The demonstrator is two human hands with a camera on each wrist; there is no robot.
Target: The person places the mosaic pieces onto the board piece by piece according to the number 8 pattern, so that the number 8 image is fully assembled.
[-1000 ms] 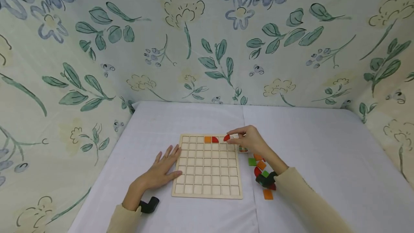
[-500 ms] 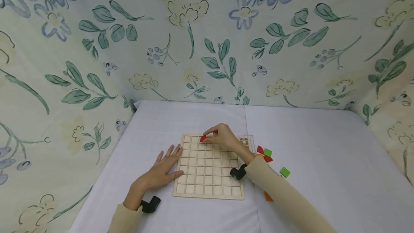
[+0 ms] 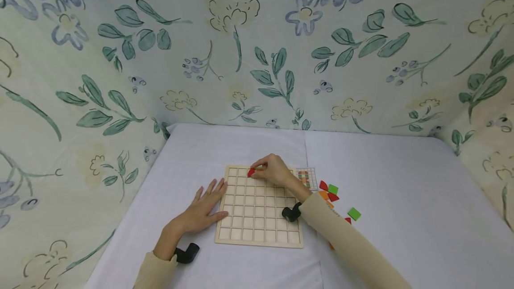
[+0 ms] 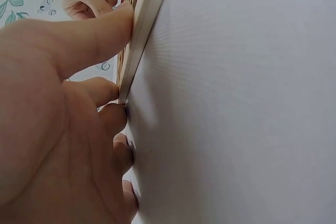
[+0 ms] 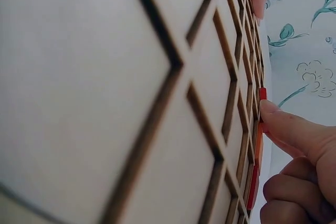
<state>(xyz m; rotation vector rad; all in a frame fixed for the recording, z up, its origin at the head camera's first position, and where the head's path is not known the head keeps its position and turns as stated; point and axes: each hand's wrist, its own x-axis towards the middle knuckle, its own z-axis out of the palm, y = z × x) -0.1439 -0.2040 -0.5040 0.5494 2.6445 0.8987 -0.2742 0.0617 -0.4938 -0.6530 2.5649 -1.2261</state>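
Note:
A square wooden grid board [image 3: 259, 242] lies on the white cloth. My right hand [image 3: 275, 171] pinches a red rounded wooden tile [image 3: 251, 172] between thumb and forefinger, over the third cell of the board's far row. In the right wrist view the red tile [image 5: 262, 94] is right under the thumb tip, down at the grid. An orange tile [image 5: 259, 145] and another red tile [image 5: 253, 184] sit beside it in the same row; the hand hides both from the head camera. My left hand [image 3: 205, 211] lies spread at the board's left side, its thumb on the rim [image 4: 144, 24].
To the board's right lies a small pattern card [image 3: 307, 177] with a coloured grid print. Several loose red, orange and green tiles, among them a green square [image 3: 354, 213], lie near the right forearm, which covers part of them. A floral curtain [image 3: 257, 57] hangs behind the table.
My right hand has carried the red tile leftward along the far row, from near the right corner to the third cell, then lowered slightly. The left hand stays at the board's edge.

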